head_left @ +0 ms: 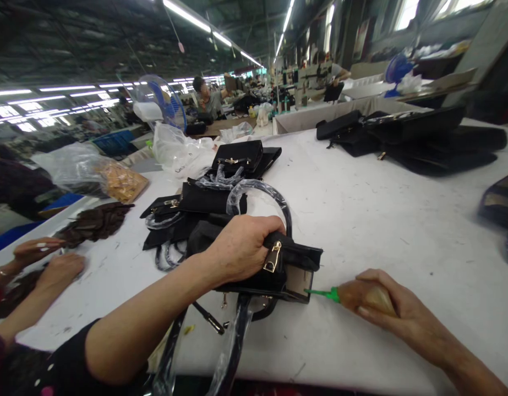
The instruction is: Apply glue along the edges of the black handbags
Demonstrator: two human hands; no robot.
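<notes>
My left hand (241,247) is closed on a black handbag (245,283), near a gold zipper pull (272,257). The bag's end gapes toward the right, showing a beige inner face (298,281). In my right hand (389,302) is a squeeze bottle (363,296) with brownish contents, my fingers wrapped round it. Its thin green nozzle (322,293) points left, with the tip at the beige face; whether it touches I cannot tell. Plastic-wrapped handles (236,341) hang from the bag toward the table's front edge. Part of the bag is hidden under my left hand and forearm.
Several black bags (237,157) with wrapped handles lie behind the held one. More black bags (419,135) rest at the back right of the white table (361,220). At left, a co-worker's hands (59,269) are near dark brown pieces (97,223). A blue fan (165,102) stands beyond.
</notes>
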